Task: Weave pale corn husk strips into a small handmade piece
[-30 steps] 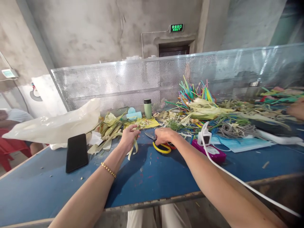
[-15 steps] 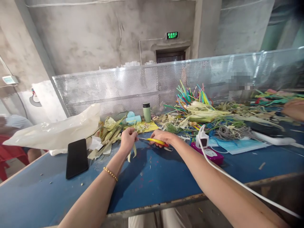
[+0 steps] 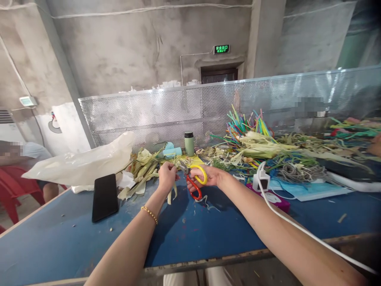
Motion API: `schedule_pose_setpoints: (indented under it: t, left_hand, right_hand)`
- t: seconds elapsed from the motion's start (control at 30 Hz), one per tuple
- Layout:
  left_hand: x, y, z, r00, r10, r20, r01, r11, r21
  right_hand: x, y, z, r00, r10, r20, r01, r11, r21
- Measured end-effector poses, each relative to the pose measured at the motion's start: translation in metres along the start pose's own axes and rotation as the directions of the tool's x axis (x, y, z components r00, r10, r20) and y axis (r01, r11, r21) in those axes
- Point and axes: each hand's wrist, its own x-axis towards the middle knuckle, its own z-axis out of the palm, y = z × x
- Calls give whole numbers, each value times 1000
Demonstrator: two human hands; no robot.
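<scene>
Scissors (image 3: 187, 171) with one yellow and one red handle loop are held in my right hand (image 3: 212, 175), their blades pointing up and left toward my other hand. Closed in a pinch, my left hand (image 3: 167, 175) grips a pale corn husk strip (image 3: 170, 197) whose ends dangle below the fingers. Both hands are above the blue table (image 3: 175, 238), a small gap apart. Thin pale fibres (image 3: 210, 204) hang or lie just under the scissors; I cannot tell which. A heap of dry corn husks (image 3: 144, 167) lies just beyond my left hand.
A black phone (image 3: 105, 197) and a plastic bag (image 3: 80, 161) are on the left. Behind my hands stands a green bottle (image 3: 189, 145). Husks (image 3: 262, 147), coloured stems (image 3: 247, 123), grey cord (image 3: 293, 171) and a white charger (image 3: 261, 179) with its cable occupy the right.
My right hand has turned the scissors, so both handle loops now show and the blades point more upward. My left hand keeps its pinch on the husk strip. The whole view has shifted slightly.
</scene>
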Motion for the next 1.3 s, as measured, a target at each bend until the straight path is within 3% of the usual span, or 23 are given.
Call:
schedule_pose_setpoints:
  t: [0.23, 0.53, 0.73, 0.87, 1.03, 1.3]
  left_hand:
    - [4, -4, 0, 999, 41, -33, -40, 998, 47]
    - [7, -4, -5, 991, 70, -112, -50, 984, 169]
    - [5, -2, -10, 988, 87, -129, -55, 971, 232]
    - [3, -1, -9, 989, 100, -111, -66, 958, 278]
    - [5, 2, -14, 965, 185, -188, -89, 898, 431]
    - [5, 2, -16, 970, 194, -150, -100, 873, 478]
  right_hand:
    - [-5, -5, 11, 998, 4, 62, -6, 1000, 30]
    - [-40, 6, 37, 987, 152, -47, -132, 947, 294]
    - [-44, 3, 43, 983, 95, -156, -43, 949, 312]
    - [-45, 4, 43, 992, 78, -102, -44, 952, 304]
    - [-48, 7, 48, 998, 57, 17, -59, 963, 264]
    - [-44, 9, 49, 996, 45, -76, -20, 953, 301]
